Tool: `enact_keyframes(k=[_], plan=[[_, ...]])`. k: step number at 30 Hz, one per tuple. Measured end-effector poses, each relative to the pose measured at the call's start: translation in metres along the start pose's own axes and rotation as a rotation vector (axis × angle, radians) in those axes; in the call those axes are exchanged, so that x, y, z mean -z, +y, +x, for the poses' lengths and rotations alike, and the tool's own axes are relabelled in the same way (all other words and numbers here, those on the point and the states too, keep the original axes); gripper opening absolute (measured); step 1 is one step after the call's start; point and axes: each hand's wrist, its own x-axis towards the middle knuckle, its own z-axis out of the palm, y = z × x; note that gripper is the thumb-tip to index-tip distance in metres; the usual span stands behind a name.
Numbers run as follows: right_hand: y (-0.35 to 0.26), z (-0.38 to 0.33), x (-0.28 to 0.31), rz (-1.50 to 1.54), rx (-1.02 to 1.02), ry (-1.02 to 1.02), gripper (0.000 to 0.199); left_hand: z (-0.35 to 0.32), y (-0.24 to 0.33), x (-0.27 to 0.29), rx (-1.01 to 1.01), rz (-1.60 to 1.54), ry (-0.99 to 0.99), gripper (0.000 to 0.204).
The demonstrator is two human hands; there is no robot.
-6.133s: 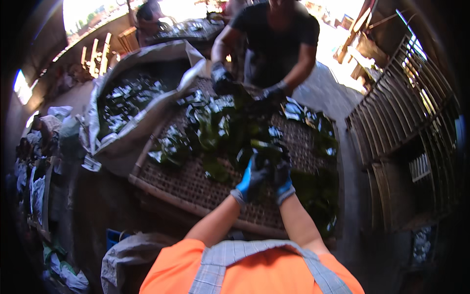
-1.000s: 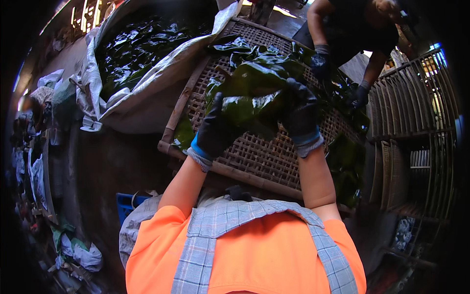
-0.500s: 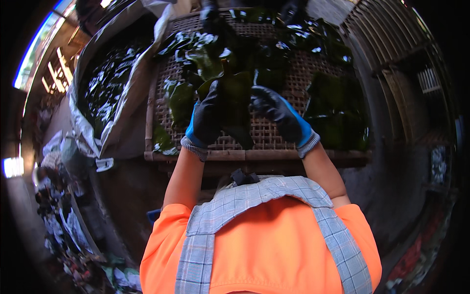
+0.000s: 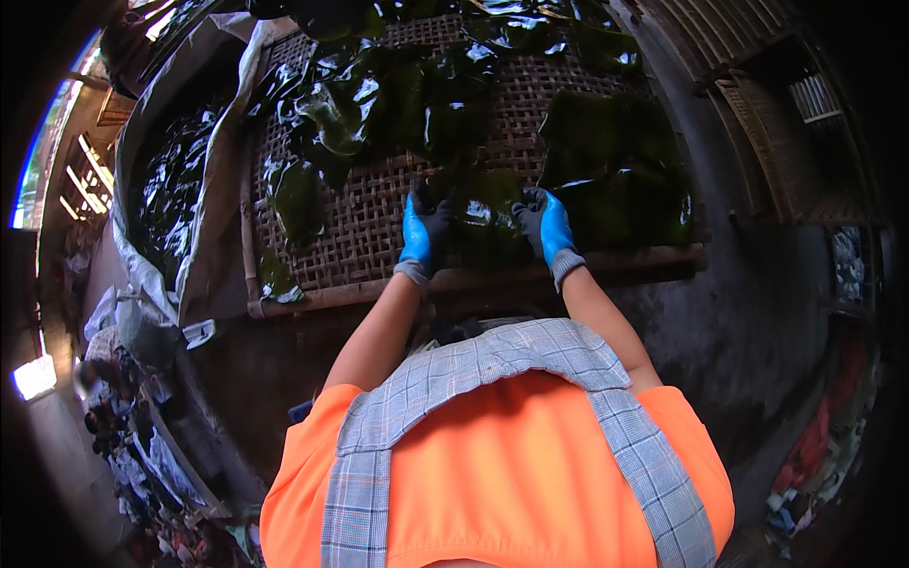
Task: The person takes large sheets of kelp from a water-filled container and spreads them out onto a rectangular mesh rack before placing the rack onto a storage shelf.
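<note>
Fingers [image 4: 533, 201] of the left hand [image 4: 426, 230] and right hand [image 4: 547, 225], partly lost in darkness, clamp a dark green sheet [image 4: 488, 216].

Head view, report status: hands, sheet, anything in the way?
Left hand, right hand at opposite sides of green sheet; grip unclear. Sheet over near edge of woven rack. Other sheets lie close right.

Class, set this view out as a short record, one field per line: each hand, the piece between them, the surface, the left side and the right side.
Left hand: blue-and-dark glove, at the sheet's left edge
Right hand: matching glove, at its right edge
Piece between: glossy dark green sheet
Surface: woven tray, bearing more green sheets
Left side: pale sack with glossy dark contents
Right side: slatted rack
</note>
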Motion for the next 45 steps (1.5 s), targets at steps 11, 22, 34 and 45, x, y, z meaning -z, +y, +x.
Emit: enact_keyframes(k=[11, 22, 34, 45], plan=[[-0.107, 0.028, -0.093, -1.178, 0.739, -0.155, 0.049, -0.013, 0.041, 0.024, -0.233, 0.832, 0.265, 0.049], [-0.183, 0.148, -0.134, -1.232, 0.649, -0.096, 0.024, -0.025, 0.064, 0.085, -0.102, 0.32, 0.298, 0.032], [-0.236, -0.03, -0.17, -1.163, 1.475, -0.27, 0.034, 0.051, 0.195, 0.009, 0.168, -1.042, -0.581, 0.053], [-0.097, 0.058, -0.119, -0.123, 0.779, -0.725, 0.031, 0.04, 0.135, 0.059, 0.252, -0.709, -0.367, 0.03]])
